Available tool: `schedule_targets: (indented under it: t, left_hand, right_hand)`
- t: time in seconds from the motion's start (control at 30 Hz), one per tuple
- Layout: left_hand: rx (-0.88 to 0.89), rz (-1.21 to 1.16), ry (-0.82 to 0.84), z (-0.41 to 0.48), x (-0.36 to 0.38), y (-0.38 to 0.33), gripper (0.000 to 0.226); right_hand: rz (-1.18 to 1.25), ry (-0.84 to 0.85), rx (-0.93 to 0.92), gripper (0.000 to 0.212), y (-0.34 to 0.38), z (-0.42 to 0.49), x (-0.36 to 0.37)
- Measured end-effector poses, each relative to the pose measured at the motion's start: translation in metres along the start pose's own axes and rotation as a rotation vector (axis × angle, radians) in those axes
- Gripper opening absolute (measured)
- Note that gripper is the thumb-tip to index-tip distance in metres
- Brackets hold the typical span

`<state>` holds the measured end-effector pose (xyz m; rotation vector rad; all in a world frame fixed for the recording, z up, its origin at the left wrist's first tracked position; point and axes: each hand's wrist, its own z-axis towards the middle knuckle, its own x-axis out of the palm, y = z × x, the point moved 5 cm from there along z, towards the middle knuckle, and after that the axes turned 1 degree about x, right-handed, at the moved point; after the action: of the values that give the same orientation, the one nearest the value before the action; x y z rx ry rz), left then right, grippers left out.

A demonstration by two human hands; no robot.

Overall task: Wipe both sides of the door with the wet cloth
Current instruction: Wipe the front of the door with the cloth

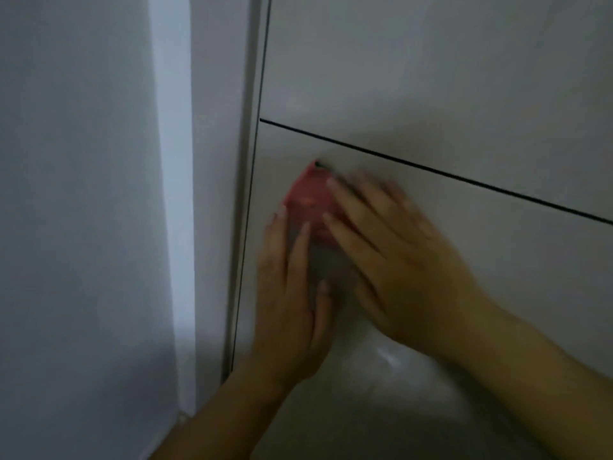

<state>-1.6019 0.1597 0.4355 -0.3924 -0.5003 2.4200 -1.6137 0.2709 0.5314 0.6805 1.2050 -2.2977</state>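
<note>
As it lies against the door (431,78), cloth (310,197) under flat left hand (292,293) and flat right hand (398,260).

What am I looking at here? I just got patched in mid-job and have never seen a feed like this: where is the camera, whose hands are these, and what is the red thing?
There is no machine here. A person is doing the job with two bare hands. The single picture comes from a wide-angle camera worn on the person's head, looking forward and down. The big pale surface is the door, crossed by a thin dark groove. The frame and a wall are on the left. The red thing is the cloth. The left hand and the right hand lie flat with straight fingers, pressing the cloth against the door. Neither has a closed grip on it. The right hand is blurred, so it is probably mid-wipe.
</note>
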Motion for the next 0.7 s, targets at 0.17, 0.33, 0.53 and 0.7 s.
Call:
schedule_targets:
  t: [0.17,0.33,0.53,0.7]
  left_hand:
    - [-0.151,-0.062,-0.031,0.032,0.027,-0.022,0.068]
    - [-0.298,0.077,-0.154,0.065,0.034,-0.023,0.065]
    - [-0.396,0.176,-0.117,-0.004,0.052,-0.018,0.065]
    - [-0.669,0.150,-0.074,-0.055,0.055,-0.003,0.066]
  right_hand:
    - [0.041,-0.065,0.041,0.055,-0.021,-0.075,-0.011]
    - [0.019,-0.011,0.025,0.060,-0.024,-0.114,0.000]
    - [0.070,0.006,0.062,0.068,-0.019,-0.147,0.019]
    - [0.099,0.043,0.024,0.077,-0.020,-0.146,0.020]
